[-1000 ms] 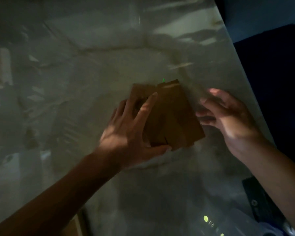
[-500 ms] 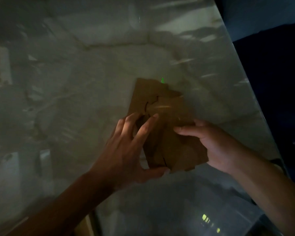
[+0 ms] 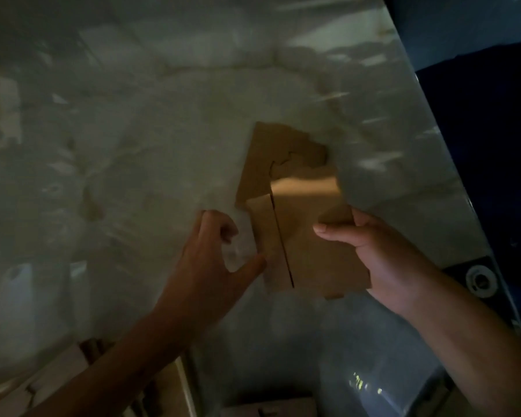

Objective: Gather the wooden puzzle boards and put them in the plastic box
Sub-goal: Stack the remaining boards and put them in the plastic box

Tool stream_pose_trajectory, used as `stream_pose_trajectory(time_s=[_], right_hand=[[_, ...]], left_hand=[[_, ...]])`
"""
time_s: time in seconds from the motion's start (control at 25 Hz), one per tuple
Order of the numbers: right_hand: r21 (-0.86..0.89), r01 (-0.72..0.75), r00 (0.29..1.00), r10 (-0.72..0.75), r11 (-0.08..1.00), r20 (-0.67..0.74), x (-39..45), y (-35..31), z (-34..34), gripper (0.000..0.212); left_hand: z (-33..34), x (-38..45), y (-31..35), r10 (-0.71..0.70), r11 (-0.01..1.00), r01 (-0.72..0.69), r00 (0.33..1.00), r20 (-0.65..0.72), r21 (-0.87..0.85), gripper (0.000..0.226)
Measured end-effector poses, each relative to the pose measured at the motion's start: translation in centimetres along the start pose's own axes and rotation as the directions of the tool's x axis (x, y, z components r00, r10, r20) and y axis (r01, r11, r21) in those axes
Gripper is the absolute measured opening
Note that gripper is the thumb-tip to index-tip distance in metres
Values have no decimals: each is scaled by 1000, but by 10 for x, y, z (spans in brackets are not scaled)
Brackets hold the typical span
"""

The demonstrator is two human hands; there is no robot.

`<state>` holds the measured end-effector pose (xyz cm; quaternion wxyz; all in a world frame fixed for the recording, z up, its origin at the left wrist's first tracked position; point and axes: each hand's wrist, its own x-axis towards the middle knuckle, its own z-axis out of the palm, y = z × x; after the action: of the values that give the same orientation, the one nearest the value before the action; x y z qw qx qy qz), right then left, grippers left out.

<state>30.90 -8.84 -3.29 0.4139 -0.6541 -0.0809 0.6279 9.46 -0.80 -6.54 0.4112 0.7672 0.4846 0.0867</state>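
Glossy marbled tabletop (image 3: pixel 163 145) under both hands. Black device with white ring (image 3: pixel 480 280) just right of right wrist. Dim, blurred frame.

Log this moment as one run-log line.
phase: gathering | right hand: gripping wooden puzzle boards, thumb on top | left hand: open, thumb at boards' left edge | surface: marble table | plastic box: unclear

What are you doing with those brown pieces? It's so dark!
A person is gathering thin wooden puzzle boards on a pale marble table. The right hand grips the boards, thumb on top. The left hand is open beside them, its thumb touching their left edge. Another notched board lies just behind. A clear plastic box seems to wait nearer the person, but the dim light makes that hard to tell.
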Motion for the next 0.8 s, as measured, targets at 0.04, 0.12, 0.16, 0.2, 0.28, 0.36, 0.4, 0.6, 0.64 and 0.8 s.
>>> stream_pose_trajectory(time_s=[0.04, 0.12, 0.16, 0.2, 0.28, 0.36, 0.4, 0.6, 0.64, 0.8], right_hand=[[-13, 5, 1000, -5, 1000, -12, -3, 1, 3, 24], [-50, 14, 999, -15, 999, -35, -8, 4, 12, 19], [-78, 25, 999, -28, 997, -42, -10, 5, 16, 19], [-114, 40, 998, -45, 993, -44, -12, 8, 20, 19], [-184, 75, 996, -83, 980, -32, -16, 14, 29, 17], [-233, 144, 989, -148, 962, 3, -21, 20, 37, 20], [-268, 200, 980, -195, 942, 45, -25, 23, 42, 22], [-682, 566, 781, -565, 463, 266, -46, 38, 64, 36], [-752, 571, 750, -582, 328, 315, -49, 43, 68, 41], [-857, 507, 748, -538, 87, 388, -58, 59, 78, 52]], left_hand=[[-1, -2, 0, 0, 1000, 0, 1000, 6, -12, 33], [-2, -6, 0, -31, 990, 37, 998, 48, -133, 22], [-4, -8, 0, -67, 972, 83, 994, 83, -218, 22], [-6, -10, -1, -105, 946, 140, 986, 132, -292, 20], [-11, -13, -3, -151, 906, 219, 966, 209, -362, 15], [-16, -16, -2, -185, 865, 282, 948, 258, -415, 20], [-20, -17, 1, -230, 808, 355, 925, 303, -470, 24], [-51, -20, -3, -300, 340, 726, 686, 662, -598, 77], [-56, -23, -4, -284, 300, 735, 677, 678, -608, 81], [-60, -35, -4, -380, 298, 718, 694, 611, -629, 49]])
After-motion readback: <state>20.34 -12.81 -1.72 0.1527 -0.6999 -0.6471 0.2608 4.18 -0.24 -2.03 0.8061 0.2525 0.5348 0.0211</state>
